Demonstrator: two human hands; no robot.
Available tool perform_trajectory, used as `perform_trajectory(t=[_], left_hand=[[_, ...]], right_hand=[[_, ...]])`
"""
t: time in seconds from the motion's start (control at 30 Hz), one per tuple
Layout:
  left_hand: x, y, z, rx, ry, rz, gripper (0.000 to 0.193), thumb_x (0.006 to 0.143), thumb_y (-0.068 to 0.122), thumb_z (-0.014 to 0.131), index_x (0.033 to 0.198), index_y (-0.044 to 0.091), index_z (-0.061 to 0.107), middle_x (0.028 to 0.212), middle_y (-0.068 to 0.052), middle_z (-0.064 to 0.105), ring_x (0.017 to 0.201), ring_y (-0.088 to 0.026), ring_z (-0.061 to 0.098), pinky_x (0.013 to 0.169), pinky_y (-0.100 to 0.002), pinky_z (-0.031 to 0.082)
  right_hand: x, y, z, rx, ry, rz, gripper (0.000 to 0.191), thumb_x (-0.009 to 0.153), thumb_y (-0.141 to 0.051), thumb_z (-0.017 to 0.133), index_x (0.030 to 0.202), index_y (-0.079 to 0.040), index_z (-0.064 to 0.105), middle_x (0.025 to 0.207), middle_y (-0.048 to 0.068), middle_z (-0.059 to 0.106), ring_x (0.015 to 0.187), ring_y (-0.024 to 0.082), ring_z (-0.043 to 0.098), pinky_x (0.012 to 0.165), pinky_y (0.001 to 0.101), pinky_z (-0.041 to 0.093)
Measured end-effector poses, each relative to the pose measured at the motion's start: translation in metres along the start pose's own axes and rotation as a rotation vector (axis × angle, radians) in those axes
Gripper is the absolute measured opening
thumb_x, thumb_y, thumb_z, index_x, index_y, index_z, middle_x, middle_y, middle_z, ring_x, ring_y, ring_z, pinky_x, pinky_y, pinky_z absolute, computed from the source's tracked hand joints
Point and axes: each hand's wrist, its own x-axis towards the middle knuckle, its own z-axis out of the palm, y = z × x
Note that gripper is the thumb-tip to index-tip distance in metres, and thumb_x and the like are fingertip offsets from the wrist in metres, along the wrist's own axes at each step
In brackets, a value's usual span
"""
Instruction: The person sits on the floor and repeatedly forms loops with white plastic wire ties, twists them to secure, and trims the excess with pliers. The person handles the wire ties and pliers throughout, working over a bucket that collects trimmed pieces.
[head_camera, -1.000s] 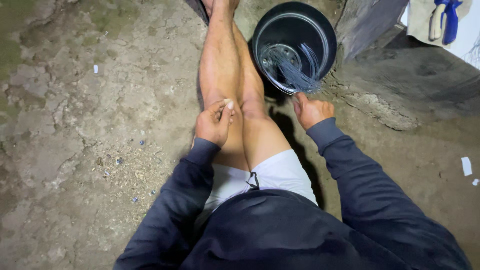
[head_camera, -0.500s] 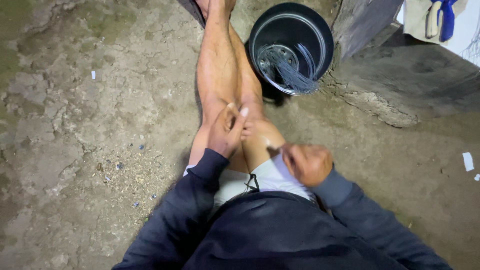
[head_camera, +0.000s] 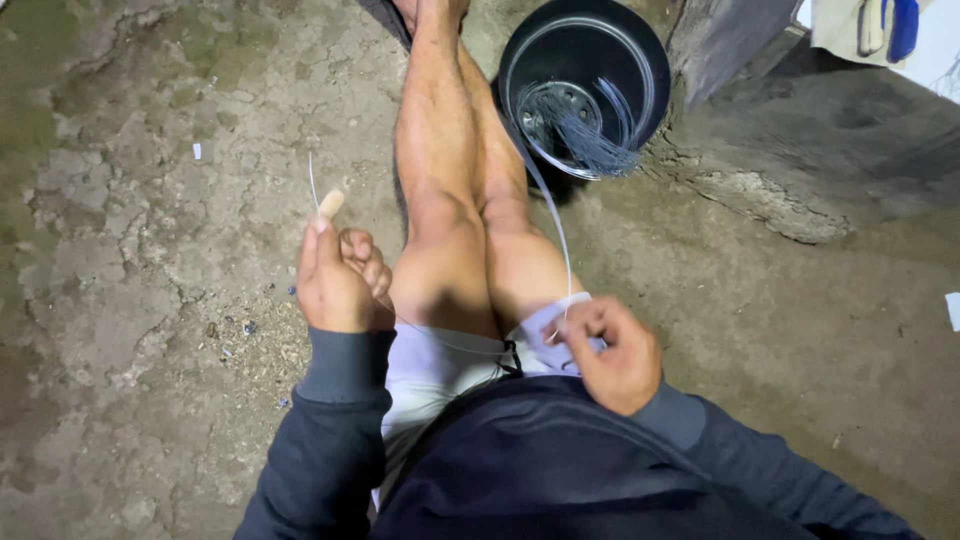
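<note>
1. Thin pale strip (head_camera: 560, 240) runs from the black bucket (head_camera: 650, 60) at 1 o'clock down over your bare legs (head_camera: 450, 220) to your lap.
2. Your right hand (head_camera: 610, 350) is closed, pinching the strip at your right thigh.
3. Your left hand (head_camera: 335, 275), at 9 o'clock of your knees, is curled, thumb up, gripping the strip's other end.
4. Cracked dirt floor (head_camera: 150, 250) all around.

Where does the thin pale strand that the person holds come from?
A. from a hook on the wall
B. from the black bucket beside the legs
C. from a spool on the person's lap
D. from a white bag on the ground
B: the thin strand runs from the right hand up over the knee into the black bucket, where more strands lie; the left hand holds another end.
</note>
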Motion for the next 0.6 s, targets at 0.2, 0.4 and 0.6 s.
perform_trajectory(t=[0.2,0.4,0.6], left_hand=[[-0.014,-0.015,-0.006,-0.048,0.019,-0.022,0.038,0.114,0.016,0.046,0.146,-0.003,0.051,0.088,-0.002,0.058,0.063,-0.009,0.052,0.058,-0.025,0.044],[-0.001,-0.031,-0.007,0.002,0.17,0.122,0.03,0.103,0.021,0.046,0.132,0.014,0.054,0.07,0.002,0.057,0.045,-0.004,0.037,0.038,-0.021,0.029],[-0.005,-0.053,0.002,0.382,-0.143,0.517,0.028,0.121,0.02,0.049,0.12,-0.001,0.067,0.09,0.0,0.064,0.08,-0.005,0.055,0.074,-0.022,0.045]], right_hand=[[0.024,0.035,-0.001,0.201,0.138,0.222,0.053,0.1,0.001,0.052,0.152,-0.002,0.039,0.087,0.007,0.069,0.071,0.009,0.062,0.067,0.024,0.053],[0.03,0.039,-0.007,-0.032,0.107,0.263,0.04,0.103,-0.005,0.053,0.142,-0.002,0.061,0.07,0.001,0.061,0.059,0.006,0.052,0.057,0.0231,0.045],[0.029,0.014,0.004,-0.279,0.035,0.075,0.028,0.102,-0.008,0.06,0.128,-0.003,0.071,0.063,0.0,0.061,0.057,0.005,0.055,0.055,0.0238,0.047]])
